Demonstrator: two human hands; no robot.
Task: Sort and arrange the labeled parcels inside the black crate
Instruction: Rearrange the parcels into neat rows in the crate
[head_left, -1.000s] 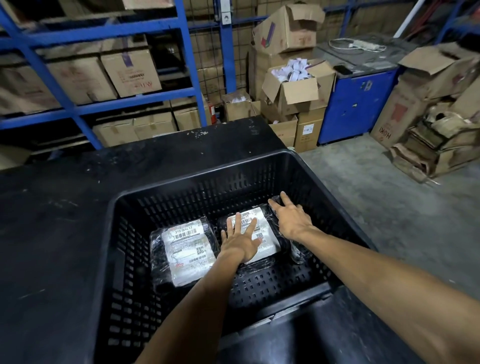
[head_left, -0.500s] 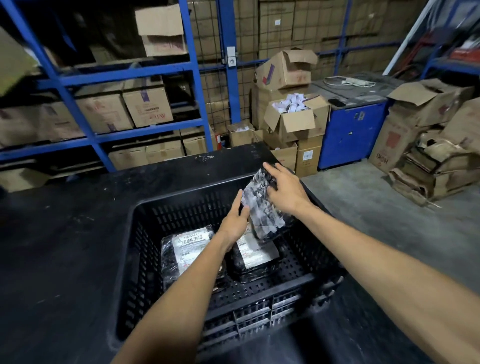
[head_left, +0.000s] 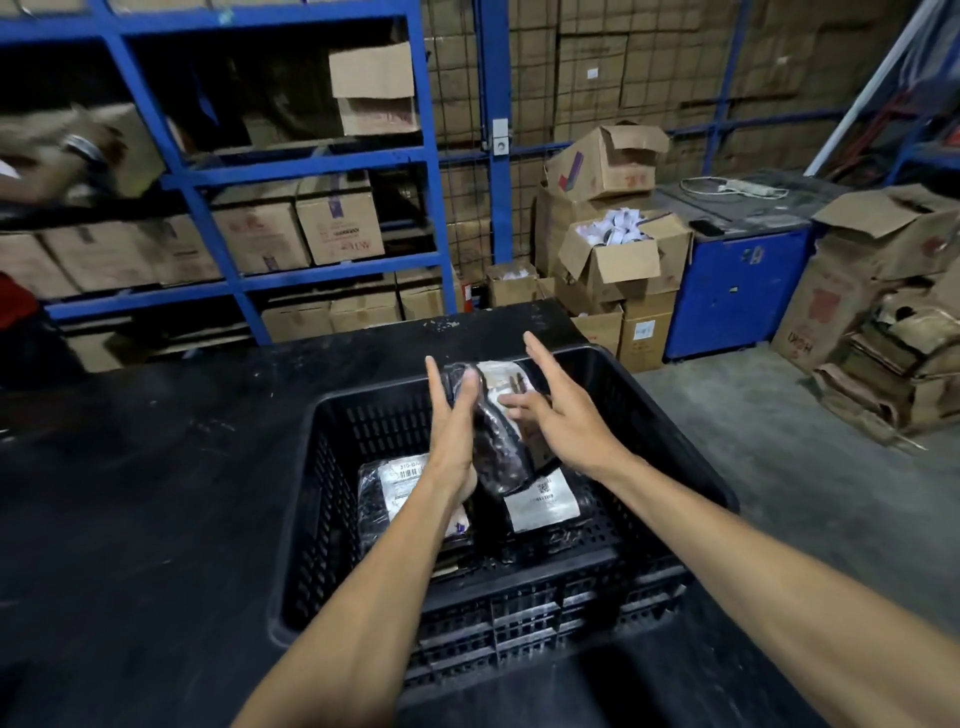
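Note:
A black slatted crate (head_left: 545, 618) stands on a black table (head_left: 130, 493). Two dark wrapped parcels with white labels lie flat on its floor: one on the left (head_left: 400, 480), partly under my left forearm, one on the right (head_left: 545, 501). Above them a third dark parcel (head_left: 501, 441) stands on end, tilted, its white label facing away toward the far wall. My left hand (head_left: 452, 431) presses flat against its left side with the thumb on it. My right hand (head_left: 569, 423) holds its right side, fingers spread and thumb on the label.
Blue shelving (head_left: 322, 166) with cardboard boxes runs behind the table. Open boxes (head_left: 613, 260) and a blue cabinet (head_left: 737, 291) stand to the right on the concrete floor. Another person's arm (head_left: 36, 166) shows, blurred, at the left edge.
Both hands went from resting on the parcels in the crate to lifting one parcel up. It has turned on end between my palms, and the view has tilted upward.

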